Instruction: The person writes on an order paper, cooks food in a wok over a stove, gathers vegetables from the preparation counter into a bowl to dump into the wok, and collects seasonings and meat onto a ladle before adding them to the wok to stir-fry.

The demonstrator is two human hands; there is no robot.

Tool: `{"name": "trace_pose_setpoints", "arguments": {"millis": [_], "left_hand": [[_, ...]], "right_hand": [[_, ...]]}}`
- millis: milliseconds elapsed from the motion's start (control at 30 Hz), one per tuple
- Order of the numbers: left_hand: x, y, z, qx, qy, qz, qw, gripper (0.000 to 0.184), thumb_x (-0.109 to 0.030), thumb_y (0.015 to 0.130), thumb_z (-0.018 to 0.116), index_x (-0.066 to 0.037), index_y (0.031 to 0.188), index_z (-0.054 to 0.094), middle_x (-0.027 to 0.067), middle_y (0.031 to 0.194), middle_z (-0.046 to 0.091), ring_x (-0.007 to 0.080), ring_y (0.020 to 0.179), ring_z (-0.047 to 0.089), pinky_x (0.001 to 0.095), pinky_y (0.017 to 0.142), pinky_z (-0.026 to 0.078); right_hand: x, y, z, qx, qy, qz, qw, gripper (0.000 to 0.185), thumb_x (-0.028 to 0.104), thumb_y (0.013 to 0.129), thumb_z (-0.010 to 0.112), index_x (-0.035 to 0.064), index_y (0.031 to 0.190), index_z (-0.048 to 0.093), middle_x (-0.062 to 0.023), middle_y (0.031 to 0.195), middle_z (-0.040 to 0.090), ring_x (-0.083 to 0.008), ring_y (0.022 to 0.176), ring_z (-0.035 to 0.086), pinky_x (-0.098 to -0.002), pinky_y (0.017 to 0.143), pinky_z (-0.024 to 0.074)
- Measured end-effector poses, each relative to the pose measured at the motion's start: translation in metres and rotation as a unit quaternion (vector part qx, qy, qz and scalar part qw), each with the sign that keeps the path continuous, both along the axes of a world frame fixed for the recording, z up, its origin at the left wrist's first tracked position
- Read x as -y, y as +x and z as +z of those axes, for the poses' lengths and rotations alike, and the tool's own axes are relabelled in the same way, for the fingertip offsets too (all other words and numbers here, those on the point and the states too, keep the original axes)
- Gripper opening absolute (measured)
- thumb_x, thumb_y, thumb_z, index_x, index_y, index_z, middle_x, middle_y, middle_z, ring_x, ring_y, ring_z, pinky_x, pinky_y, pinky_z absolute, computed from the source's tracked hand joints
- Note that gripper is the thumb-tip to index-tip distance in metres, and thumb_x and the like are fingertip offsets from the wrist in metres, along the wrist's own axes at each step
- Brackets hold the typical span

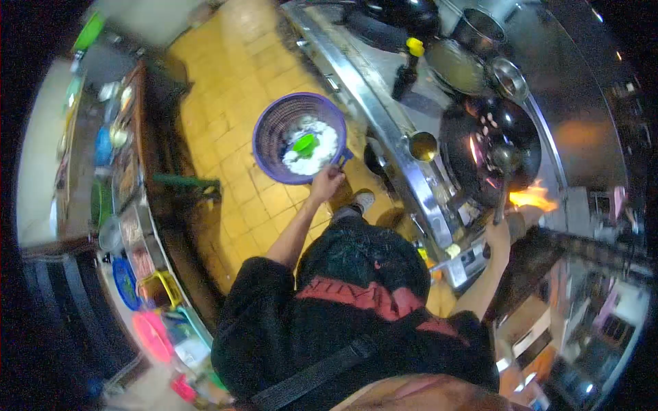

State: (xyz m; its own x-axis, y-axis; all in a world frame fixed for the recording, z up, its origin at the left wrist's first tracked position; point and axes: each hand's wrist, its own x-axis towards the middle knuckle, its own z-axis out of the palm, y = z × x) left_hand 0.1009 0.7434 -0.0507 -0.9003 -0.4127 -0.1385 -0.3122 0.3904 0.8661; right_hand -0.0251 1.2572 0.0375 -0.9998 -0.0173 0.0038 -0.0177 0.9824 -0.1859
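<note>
My left hand (327,183) is closed on the rim handle of a purple plastic basket (264,127), which hangs above or stands on the floor; I cannot tell which. Inside it lies a white, loose mass that looks like cooked rice (322,154), with a small bright green bowl or scoop (304,144) on top. Over at the stove, my right hand (498,236) is wrapped around the handle of a ladle (506,159). The ladle's bowl rests inside a black wok (524,133), where several pale pieces of food (488,123) show. Orange flame (534,198) flares at the wok's near edge.
A metal cup of brownish liquid (423,146) stands by the wok. Behind are a wide pan (456,65), a dark pot (480,29) and a yellow-capped bottle (406,72). Shelves with a pink tray (152,335) line the left, beside yellow floor tiles (223,75).
</note>
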Motion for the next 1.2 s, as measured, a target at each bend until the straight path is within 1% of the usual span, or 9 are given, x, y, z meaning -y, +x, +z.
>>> {"name": "trace_pose_setpoints", "arguments": {"millis": [133, 233, 367, 533, 600, 700, 900, 1067, 1200], "left_hand": [[0.007, -0.086, 0.017, -0.103, -0.111, -0.119, 0.981, 0.068, -0.031, 0.071, 0.074, 0.003, 0.121, 0.044, 0.0195, 0.109, 0.053, 0.0291, 0.085, 0.058, 0.038, 0.078, 0.046], [-0.008, -0.137, 0.045, -0.043, 0.049, -0.243, 0.968, 0.077, -0.031, 0.068, 0.077, 0.003, 0.126, 0.039, 0.0195, 0.115, 0.051, 0.0251, 0.086, 0.058, 0.0378, 0.082, 0.045], [-0.034, -0.195, 0.036, 0.012, 0.019, -0.361, 0.932, 0.086, -0.037, 0.066, 0.078, 0.004, 0.129, 0.036, 0.0197, 0.12, 0.05, 0.0232, 0.098, 0.058, 0.0365, 0.088, 0.044], [-0.064, -0.233, 0.012, -0.029, 0.039, -0.42, 0.906, 0.075, -0.045, 0.072, 0.071, -0.002, 0.126, 0.043, 0.0201, 0.116, 0.054, 0.0304, 0.101, 0.056, 0.0377, 0.09, 0.043], [-0.075, -0.251, 0.016, 0.053, -0.092, -0.442, 0.891, 0.061, -0.04, 0.079, 0.063, -0.003, 0.124, 0.046, 0.0202, 0.118, 0.053, 0.0315, 0.103, 0.055, 0.0381, 0.09, 0.042], [-0.086, -0.281, -0.024, 0.112, -0.105, -0.496, 0.855, 0.049, -0.035, 0.085, 0.054, -0.002, 0.12, 0.049, 0.0217, 0.111, 0.058, 0.032, 0.103, 0.056, 0.0394, 0.087, 0.043], [-0.117, -0.316, 0.059, -0.039, -0.187, -0.495, 0.848, 0.039, -0.028, 0.08, 0.056, -0.009, 0.115, 0.056, 0.0196, 0.104, 0.061, 0.0355, 0.095, 0.058, 0.0423, 0.082, 0.046], [-0.178, -0.35, 0.153, -0.168, -0.161, -0.49, 0.84, 0.036, -0.022, 0.077, 0.058, -0.013, 0.112, 0.057, 0.0188, 0.095, 0.062, 0.0366, 0.085, 0.06, 0.0445, 0.073, 0.048], [-0.233, -0.371, 0.197, -0.246, -0.322, -0.456, 0.792, 0.036, -0.019, 0.076, 0.059, -0.013, 0.112, 0.055, 0.0169, 0.091, 0.063, 0.0351, 0.083, 0.061, 0.044, 0.072, 0.049]], "right_hand": [[0.032, 0.009, 0.08, 0.186, -0.061, -0.129, 0.972, 0.041, 0.033, 0.085, 0.05, 0.0078, 0.116, 0.052, -0.0241, 0.097, 0.061, -0.0419, 0.095, 0.056, -0.0489, 0.081, 0.0455], [0.048, 0.015, 0.09, 0.04, -0.048, -0.13, 0.99, 0.04, 0.03, 0.083, 0.054, 0.0085, 0.117, 0.051, -0.0244, 0.096, 0.061, -0.0418, 0.093, 0.057, -0.0483, 0.08, 0.0461], [0.052, 0.024, 0.065, 0.004, 0.015, -0.246, 0.969, 0.039, 0.022, 0.08, 0.058, 0.013, 0.117, 0.05, -0.0235, 0.094, 0.061, -0.0404, 0.09, 0.058, -0.0475, 0.076, 0.0469], [0.061, 0.052, 0.07, 0.018, -0.105, -0.202, 0.974, 0.05, 0.015, 0.077, 0.061, 0.0148, 0.125, 0.047, -0.0201, 0.085, 0.062, -0.0381, 0.08, 0.061, -0.0434, 0.07, 0.0484], [0.052, 0.056, 0.054, 0.029, -0.112, -0.212, 0.97, 0.052, 0.012, 0.077, 0.059, 0.0145, 0.127, 0.045, -0.0194, 0.078, 0.061, -0.0374, 0.072, 0.061, -0.0435, 0.067, 0.048], [0.07, 0.052, 0.052, 0.022, 0.004, -0.243, 0.97, 0.057, 0.013, 0.077, 0.057, 0.0109, 0.132, 0.039, -0.0215, 0.079, 0.062, -0.0379, 0.072, 0.061, -0.0469, 0.065, 0.0475], [0.057, 0.071, 0.047, -0.031, -0.073, -0.183, 0.98, 0.049, 0.019, 0.079, 0.058, 0.0041, 0.124, 0.044, -0.0256, 0.073, 0.06, -0.0409, 0.071, 0.06, -0.0482, 0.063, 0.0487], [0.093, 0.067, 0.089, 0.05, -0.117, -0.3, 0.946, 0.048, 0.019, 0.078, 0.06, -0.003, 0.118, 0.046, -0.0284, 0.077, 0.06, -0.042, 0.075, 0.06, -0.0476, 0.064, 0.0489], [0.07, 0.074, 0.062, -0.027, -0.185, -0.217, 0.958, 0.044, 0.014, 0.078, 0.057, -0.0026, 0.118, 0.046, -0.0273, 0.077, 0.06, -0.0444, 0.075, 0.059, -0.049, 0.065, 0.0483]]}}
